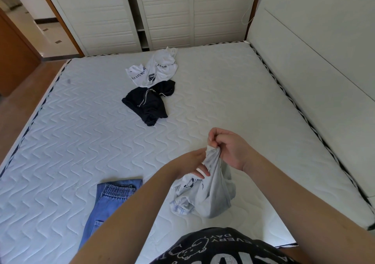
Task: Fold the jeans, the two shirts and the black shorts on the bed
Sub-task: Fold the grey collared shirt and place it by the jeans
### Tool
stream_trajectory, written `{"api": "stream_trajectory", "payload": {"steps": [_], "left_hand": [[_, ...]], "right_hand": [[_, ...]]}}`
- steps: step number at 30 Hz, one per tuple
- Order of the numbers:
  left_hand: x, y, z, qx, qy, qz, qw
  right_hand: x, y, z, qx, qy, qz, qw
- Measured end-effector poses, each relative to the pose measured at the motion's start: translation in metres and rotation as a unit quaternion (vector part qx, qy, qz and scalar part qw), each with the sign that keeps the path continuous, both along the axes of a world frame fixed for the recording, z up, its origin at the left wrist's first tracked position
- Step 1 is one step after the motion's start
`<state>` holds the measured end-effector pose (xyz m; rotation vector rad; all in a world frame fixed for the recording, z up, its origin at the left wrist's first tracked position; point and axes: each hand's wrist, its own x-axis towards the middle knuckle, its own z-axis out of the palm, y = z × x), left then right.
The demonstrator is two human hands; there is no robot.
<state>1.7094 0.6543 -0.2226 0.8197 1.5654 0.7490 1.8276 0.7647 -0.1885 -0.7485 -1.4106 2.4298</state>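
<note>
both hands (211, 158) bunch pale shirt (211, 194); jeans (105, 200) hidden past arm.

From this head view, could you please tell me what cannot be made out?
- Jeans: legs cut off by the left forearm and bottom edge.
- Light grey shirt: bunched, its print mostly hidden in folds.
- White shirt: lettering crumpled, too small to read.
- Left hand: fingers partly hidden behind the shirt.

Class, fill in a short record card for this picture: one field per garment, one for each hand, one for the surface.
surface: white quilted mattress
jeans: flat, near edge, left
black shorts: crumpled, mid-bed
white printed shirt: crumpled, just beyond the shorts
pale grey shirt: bunched, lifted by both hands
left hand: holds the grey shirt
right hand: pinches its top
</note>
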Motion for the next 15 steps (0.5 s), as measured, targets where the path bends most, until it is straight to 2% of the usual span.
{"api": "stream_trajectory", "payload": {"steps": [4, 8, 12, 15], "left_hand": [[0.000, -0.002, -0.013, 0.011, 0.090, -0.041, 0.995], [-0.003, 0.000, -0.010, 0.018, 0.099, -0.108, 0.989], [-0.008, 0.003, -0.004, 0.014, 0.090, -0.130, 0.987], [-0.010, 0.006, 0.000, 0.005, 0.149, -0.139, 0.979]], "right_hand": [[0.008, 0.006, 0.001, 0.018, -0.013, -0.028, 0.999], [0.020, 0.013, -0.003, 0.039, -0.038, -0.040, 0.998], [0.025, 0.017, -0.004, 0.042, -0.048, -0.062, 0.996], [0.026, 0.019, -0.007, 0.062, -0.065, -0.074, 0.993]]}}
